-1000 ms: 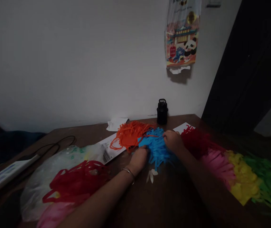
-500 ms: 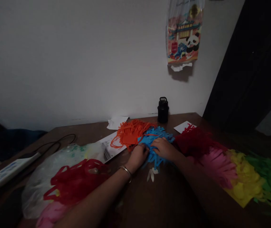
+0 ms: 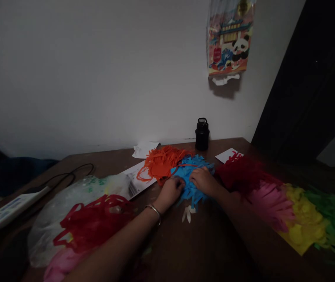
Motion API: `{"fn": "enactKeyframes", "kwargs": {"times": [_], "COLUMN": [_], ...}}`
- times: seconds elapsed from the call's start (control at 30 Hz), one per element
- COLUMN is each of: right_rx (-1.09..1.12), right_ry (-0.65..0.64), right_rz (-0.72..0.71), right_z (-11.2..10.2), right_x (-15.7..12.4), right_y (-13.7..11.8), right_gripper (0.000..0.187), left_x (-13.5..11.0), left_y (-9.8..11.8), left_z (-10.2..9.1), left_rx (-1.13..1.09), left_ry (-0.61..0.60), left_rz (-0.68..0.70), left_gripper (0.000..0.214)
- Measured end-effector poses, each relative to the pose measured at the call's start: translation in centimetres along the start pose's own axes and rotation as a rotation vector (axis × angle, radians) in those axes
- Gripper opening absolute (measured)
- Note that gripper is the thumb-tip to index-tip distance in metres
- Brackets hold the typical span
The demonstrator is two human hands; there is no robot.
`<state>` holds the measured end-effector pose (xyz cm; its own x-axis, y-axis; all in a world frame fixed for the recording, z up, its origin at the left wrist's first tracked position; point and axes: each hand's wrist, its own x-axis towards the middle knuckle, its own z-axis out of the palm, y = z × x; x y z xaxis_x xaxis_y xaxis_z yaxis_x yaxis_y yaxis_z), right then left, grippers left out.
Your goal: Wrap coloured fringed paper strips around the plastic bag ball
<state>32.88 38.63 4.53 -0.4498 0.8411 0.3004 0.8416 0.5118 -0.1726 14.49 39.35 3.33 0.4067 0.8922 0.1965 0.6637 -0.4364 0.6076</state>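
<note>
A blue fringed piece point(image 3: 195, 192), cut into many narrow strips, lies in the middle of the table; whether it is felt or paper I cannot tell. My left hand point(image 3: 172, 190), with a bangle at the wrist, is at its near left side, fingers curled in on the blue strips. From the right, my right hand point(image 3: 205, 182) bends its fingers down onto the same piece, a short gap from the left hand. The fingertips are partly hidden. Touching the blue piece at the back left is an orange fringed piece point(image 3: 163, 164). A few white petal-shaped scraps point(image 3: 188, 214) lie in front.
Dark red point(image 3: 240, 176), pink point(image 3: 273, 203), yellow point(image 3: 307, 223) and green point(image 3: 332, 215) fringed pieces line the right side. Red strips point(image 3: 97, 225) lie on a clear plastic bag point(image 3: 45, 223) at left. A black bottle point(image 3: 202, 135) stands behind, near the wall. A power strip point(image 3: 17, 205) lies far left.
My right hand has shifted slightly, its fingers drawn in more on the blue strips. My left hand stays almost in place. The whole view has moved a little.
</note>
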Motion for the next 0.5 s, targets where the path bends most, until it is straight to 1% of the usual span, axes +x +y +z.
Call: {"fn": "enactKeyframes", "kwargs": {"times": [0.07,0.2,0.5], "right_rx": [0.008,0.033,0.108], "right_ry": [0.006,0.023,0.092], "right_rz": [-0.003,-0.01,0.0], "right_z": [0.03,0.04,0.03], "right_x": [0.03,0.1,0.14], "right_y": [-0.04,-0.14,0.32], "right_gripper": [0.011,0.009,0.006], "left_x": [-0.23,-0.52,-0.68], "left_y": [0.18,0.12,-0.23], "left_z": [0.04,0.19,0.12], "left_rx": [0.013,0.036,0.036], "left_ry": [0.014,0.038,0.061], "left_rz": [0.026,0.043,0.091], "left_gripper": [0.007,0.014,0.01]}}
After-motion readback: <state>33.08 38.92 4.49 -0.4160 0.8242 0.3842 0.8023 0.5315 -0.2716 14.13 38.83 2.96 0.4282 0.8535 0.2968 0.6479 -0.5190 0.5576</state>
